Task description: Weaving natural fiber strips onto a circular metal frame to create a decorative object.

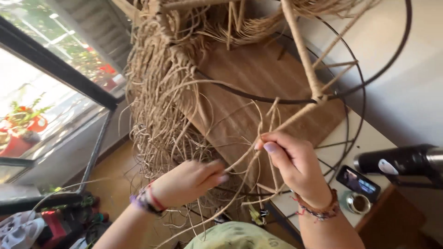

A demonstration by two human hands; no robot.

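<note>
Pinching thin, stiff tan cords (258, 152).

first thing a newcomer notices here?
The big tangle of tan fibre strands hanging from a dark wire frame fills the upper middle. Below it, the right hand pinches a few strands at centre, while the left hand reaches into the strands beside it. At the right edge, a phone lies on a white table.

Bright daylight floods in from the overexposed window (50, 87) at left; the left hand (187, 182) is motion-blurred, with the frame's edges slightly warped.
</note>
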